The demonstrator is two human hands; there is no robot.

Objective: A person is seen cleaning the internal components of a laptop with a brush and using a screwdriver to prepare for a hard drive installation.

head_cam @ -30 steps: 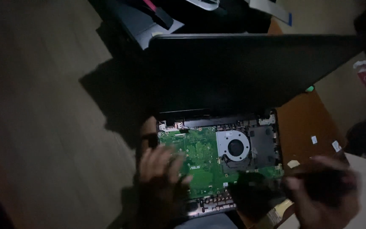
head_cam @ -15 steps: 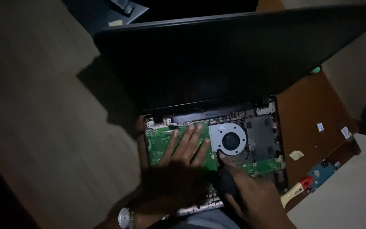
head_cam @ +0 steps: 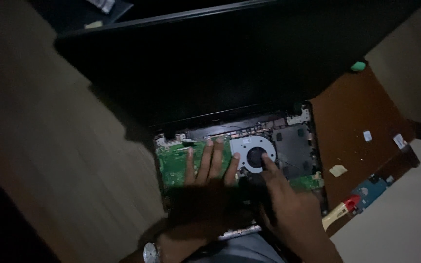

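Opened laptop base (head_cam: pixel 288 146), seen from the head camera. I take the cooling fan (head_cam: pixel 253 152) as the landmark. My left hand (head_cam: pixel 208 190) lies flat and open just left of the fan, fingers (head_cam: pixel 216 158) spread on the green circuit board (head_cam: pixel 174 163), gripping nothing. My right hand (head_cam: pixel 288 204) sits just below the fan, its forefinger touching the fan's lower right edge; a dark object shows under the palm, but I cannot tell whether the hand grips it. Above the fan, the dark lid (head_cam: pixel 210 68) stands open. Right of the fan, the brown tabletop (head_cam: pixel 356 117) carries small paper scraps, and farther down a red-and-cream tool (head_cam: pixel 341 210) lies beside a blue board (head_cam: pixel 372 191).

Progress, as I judge it: the cover over the internals is already off, exposing board and fan; the fan remains seated in its bay and the board is still in place.
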